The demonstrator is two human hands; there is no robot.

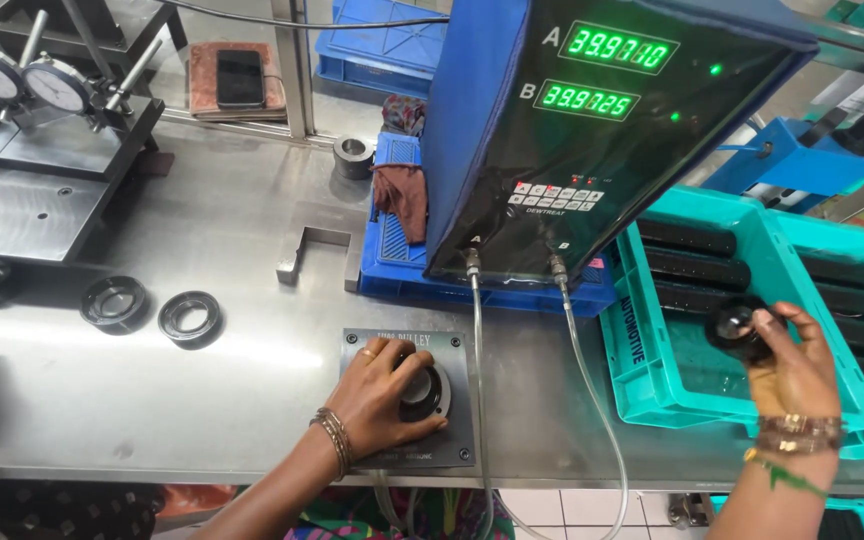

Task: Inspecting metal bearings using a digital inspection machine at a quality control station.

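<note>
My left hand (384, 393) grips a dark metal ring (425, 392) seated on the plug of a grey gauge plate (455, 445) at the table's front edge. My right hand (797, 373) holds another black ring (735, 327) up over a teal crate (642, 350) filled with rows of similar black rings. Above the plate stands a black and blue gauge box (592, 130) with two green number displays; two thin hoses (580, 370) run from it down past the plate.
Two black rings (190, 317) lie on the steel table at the left. Two dial gauges (22, 82) stand on a fixture at the far left. A blue tray (392, 250) with a cloth, a metal bracket (304, 252) and a phone (240, 77) sit further back.
</note>
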